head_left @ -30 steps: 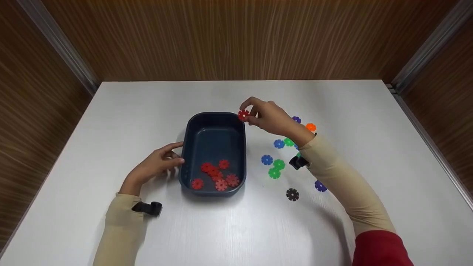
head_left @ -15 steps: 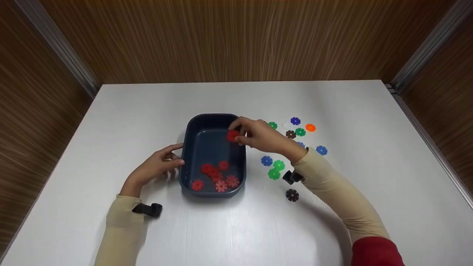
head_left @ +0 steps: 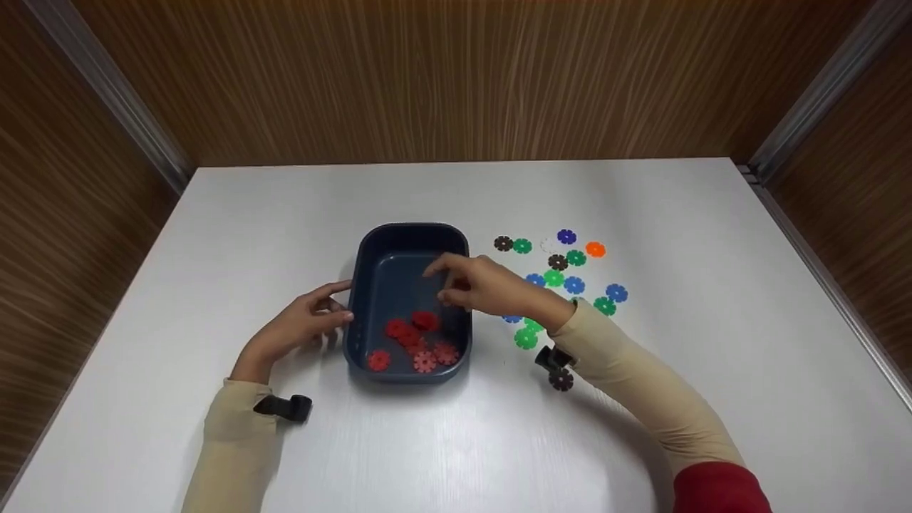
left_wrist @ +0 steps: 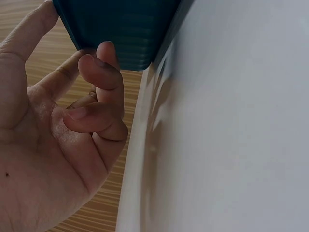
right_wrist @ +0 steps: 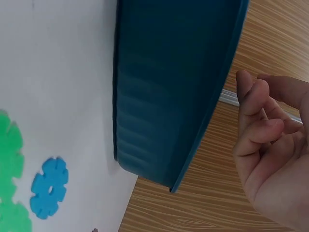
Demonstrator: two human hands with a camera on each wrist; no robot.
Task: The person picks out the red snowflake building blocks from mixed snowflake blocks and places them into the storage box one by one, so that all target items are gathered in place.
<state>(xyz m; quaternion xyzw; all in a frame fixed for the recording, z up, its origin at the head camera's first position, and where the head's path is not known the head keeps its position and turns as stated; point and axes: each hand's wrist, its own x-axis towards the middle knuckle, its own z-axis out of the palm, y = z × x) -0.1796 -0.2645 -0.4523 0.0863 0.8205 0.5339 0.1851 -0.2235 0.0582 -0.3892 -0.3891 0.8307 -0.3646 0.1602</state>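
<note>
A dark blue rectangular bin (head_left: 399, 278) stands on the table with several red snowflake-shaped plastic discs (head_left: 379, 360) in its near half. My left hand (head_left: 292, 324) touches the bin's left side with thumb and index finger, while its other fingers curl loosely, as the left wrist view shows. Over the bin's right wall reaches my right hand (head_left: 488, 285), with nothing between its fingers. Below its fingertips a red disc (head_left: 425, 320) lies among the others, blurred. In the right wrist view, that hand's fingers (right_wrist: 260, 96) hang loosely bent above the bin's rim.
Right of the bin lie several loose discs: green (head_left: 526, 338), blue (head_left: 617, 292), purple (head_left: 566, 236), orange (head_left: 596, 249), white (head_left: 547, 245) and dark brown (head_left: 561, 379). The right forearm (head_left: 641, 377) passes over part of this spread. A wood-grain panel (head_left: 456, 85) closes the table's back.
My right hand has come left and nearer over the bin and let go of a red disc, which is now with the other reds. The left hand stays at the bin's side.
</note>
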